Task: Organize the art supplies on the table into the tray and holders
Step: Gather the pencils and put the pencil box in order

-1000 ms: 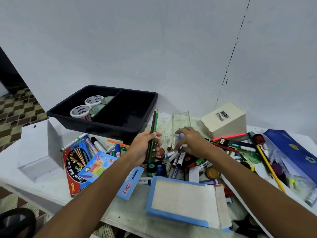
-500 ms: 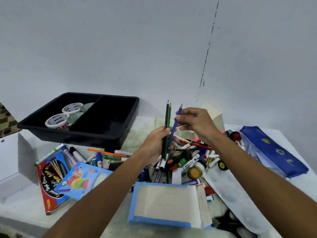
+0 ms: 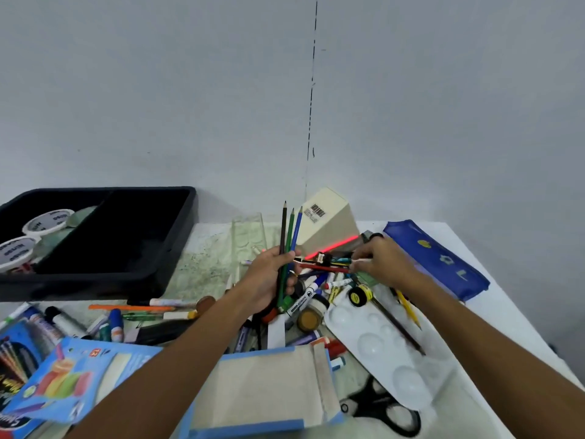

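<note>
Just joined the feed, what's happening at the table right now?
A person is sorting a heap of art supplies. The left hand grips three pencils upright: a brown pencil, a green pencil and a blue pencil. The right hand reaches into the pile and pinches a red pencil lying among the markers. The black tray holds only a few white-lidded jars in its left compartment; most supplies lie loose on the table.

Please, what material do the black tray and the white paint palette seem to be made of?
Black tray: probably moulded plastic, with a dull sheen and rounded rim. White paint palette: probably thin glossy plastic, since its round wells show soft highlights. Neither can be confirmed by sight alone.
</note>
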Motion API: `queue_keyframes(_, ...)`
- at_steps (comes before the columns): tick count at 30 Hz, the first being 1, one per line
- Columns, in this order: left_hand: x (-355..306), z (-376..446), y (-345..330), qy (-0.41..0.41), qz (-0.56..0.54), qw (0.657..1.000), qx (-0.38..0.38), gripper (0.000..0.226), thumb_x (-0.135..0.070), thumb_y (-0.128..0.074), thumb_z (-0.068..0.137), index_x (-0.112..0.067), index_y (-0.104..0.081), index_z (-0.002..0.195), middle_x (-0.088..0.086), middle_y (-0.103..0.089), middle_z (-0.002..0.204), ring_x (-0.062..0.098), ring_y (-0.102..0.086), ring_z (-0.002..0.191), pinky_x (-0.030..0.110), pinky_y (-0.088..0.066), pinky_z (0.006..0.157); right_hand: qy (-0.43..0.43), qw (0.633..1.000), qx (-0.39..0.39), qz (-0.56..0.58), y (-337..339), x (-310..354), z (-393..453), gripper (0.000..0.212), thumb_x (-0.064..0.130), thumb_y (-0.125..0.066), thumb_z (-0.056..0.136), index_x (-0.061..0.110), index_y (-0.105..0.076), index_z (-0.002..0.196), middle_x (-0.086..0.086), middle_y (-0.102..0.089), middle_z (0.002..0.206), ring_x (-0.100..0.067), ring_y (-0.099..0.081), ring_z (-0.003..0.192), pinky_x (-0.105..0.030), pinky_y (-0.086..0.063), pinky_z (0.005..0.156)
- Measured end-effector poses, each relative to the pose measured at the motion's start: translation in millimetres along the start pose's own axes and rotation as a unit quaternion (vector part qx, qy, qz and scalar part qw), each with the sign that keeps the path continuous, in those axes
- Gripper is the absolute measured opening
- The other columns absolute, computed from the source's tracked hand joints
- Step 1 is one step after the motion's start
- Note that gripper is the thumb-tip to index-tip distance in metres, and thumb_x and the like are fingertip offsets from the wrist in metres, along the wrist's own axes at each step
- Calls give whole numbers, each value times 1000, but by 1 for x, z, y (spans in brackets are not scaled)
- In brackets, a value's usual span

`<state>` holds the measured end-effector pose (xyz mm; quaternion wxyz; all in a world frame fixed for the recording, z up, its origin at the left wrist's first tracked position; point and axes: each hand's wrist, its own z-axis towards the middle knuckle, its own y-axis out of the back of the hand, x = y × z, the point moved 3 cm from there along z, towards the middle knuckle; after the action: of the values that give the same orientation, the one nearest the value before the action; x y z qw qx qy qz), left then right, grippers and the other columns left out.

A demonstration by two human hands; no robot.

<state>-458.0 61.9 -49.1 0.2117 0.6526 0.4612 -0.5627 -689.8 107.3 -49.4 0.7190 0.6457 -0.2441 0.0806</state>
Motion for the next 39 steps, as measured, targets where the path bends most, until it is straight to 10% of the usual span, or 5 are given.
queue_keyframes(8, 0, -3, 4, 7, -53, 998, 15, 17, -9, -40, 101, 0, -55, 105, 16, -66, 77, 27, -65, 64, 36, -57, 62, -23, 990, 35, -134, -24, 12, 7, 15, 29, -65, 89, 17, -74, 89, -3, -67, 100, -26, -48, 103, -35, -42, 80)
queue_keyframes(18, -16, -16, 20, -61, 10, 995, -82, 20, -6, -47, 98, 1, -65, 94, 14, -62, 81, 16, -65, 65, 31, -52, 75, 13, 860, -78, 504, 61, 75, 1, 2, 3, -66, 86, 2, -66, 88, -10, -64, 76, -17, -58, 62, -23, -47, 53)
queue_keyframes(24, -24, -37, 5, -53, -19, 998, 3, 22, -6, -43, 99, 6, -59, 107, 26, -66, 110, 35, -66, 99, 44, -53, 85, 4, 839, 24, 544, 41, 120, -8, 5, 5, -67, 86, 0, -67, 88, -12, -64, 75, -17, -58, 58, -24, -50, 52)
queue_keyframes(33, -27, -62, -3, -82, -48, 995, 29, 16, -4, -45, 98, 2, -59, 104, 15, -65, 80, 19, -62, 60, 30, -56, 56, -15, 822, 72, 565, 16, 141, -22, 35, 26, -75, 77, 3, -66, 103, -7, -69, 88, -17, -62, 68, -29, -52, 65)
queue_keyframes(39, -25, -80, -2, -60, -8, 997, 39, 27, -16, -49, 98, 7, -62, 103, 19, -71, 90, 25, -70, 72, 40, -60, 71, -8, 706, 172, 687, 1, 165, -41, 17, 8, -54, 94, -4, -60, 104, -23, -70, 100, -34, -69, 97, -36, -58, 79)
